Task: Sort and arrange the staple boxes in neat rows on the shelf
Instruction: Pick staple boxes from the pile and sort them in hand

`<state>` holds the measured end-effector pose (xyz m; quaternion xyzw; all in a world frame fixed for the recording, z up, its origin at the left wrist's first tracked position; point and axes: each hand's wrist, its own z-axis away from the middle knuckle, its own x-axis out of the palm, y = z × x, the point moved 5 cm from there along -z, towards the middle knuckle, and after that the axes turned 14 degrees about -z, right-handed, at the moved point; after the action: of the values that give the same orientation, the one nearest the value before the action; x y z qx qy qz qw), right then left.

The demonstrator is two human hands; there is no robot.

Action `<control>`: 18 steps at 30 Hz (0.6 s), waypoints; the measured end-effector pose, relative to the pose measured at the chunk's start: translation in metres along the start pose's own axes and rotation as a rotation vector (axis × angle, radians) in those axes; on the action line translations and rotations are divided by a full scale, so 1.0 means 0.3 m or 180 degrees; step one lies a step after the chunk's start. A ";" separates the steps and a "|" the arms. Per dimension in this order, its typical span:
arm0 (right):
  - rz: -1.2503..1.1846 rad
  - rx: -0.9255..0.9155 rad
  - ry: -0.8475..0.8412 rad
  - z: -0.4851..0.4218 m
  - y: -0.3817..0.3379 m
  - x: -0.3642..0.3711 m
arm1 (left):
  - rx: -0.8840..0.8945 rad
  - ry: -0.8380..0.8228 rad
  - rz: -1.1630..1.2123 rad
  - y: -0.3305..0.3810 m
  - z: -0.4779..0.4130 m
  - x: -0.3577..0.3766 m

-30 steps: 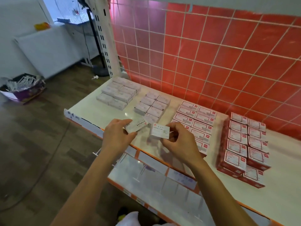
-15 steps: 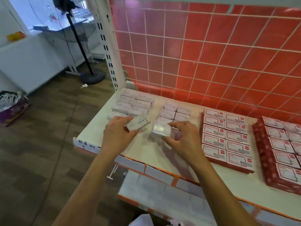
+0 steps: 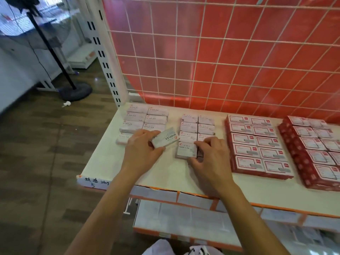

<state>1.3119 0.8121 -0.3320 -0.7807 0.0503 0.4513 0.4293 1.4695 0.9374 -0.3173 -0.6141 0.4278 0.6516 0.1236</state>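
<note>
Staple box (image 3: 165,139) gripped tilted in left hand (image 3: 141,150), paper-clip box (image 3: 186,150) pinched by right hand (image 3: 211,157): risks nudging neighbouring rows (image 3: 145,118) askew when set down.

Matt cardboard staple boxes (image 3: 145,118) on smooth white shelf (image 3: 103,159), wood-look floor (image 3: 36,153).

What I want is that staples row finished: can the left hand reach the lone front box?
Probably yes: the left hand, gripping another staples box, is right next to the lone front box, with nothing between them.
</note>
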 end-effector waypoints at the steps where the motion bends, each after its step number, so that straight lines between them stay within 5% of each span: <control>1: 0.0003 0.0011 0.0013 0.004 -0.002 0.002 | 0.0032 -0.0028 0.0024 0.002 -0.003 0.005; 18: -0.0396 0.0066 0.0076 -0.002 -0.020 -0.001 | 0.0298 -0.0338 0.0418 0.032 -0.015 0.014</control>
<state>1.3149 0.8154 -0.3279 -0.7832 0.0115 0.4139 0.4639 1.4652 0.9269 -0.3167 -0.5429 0.4899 0.6692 0.1317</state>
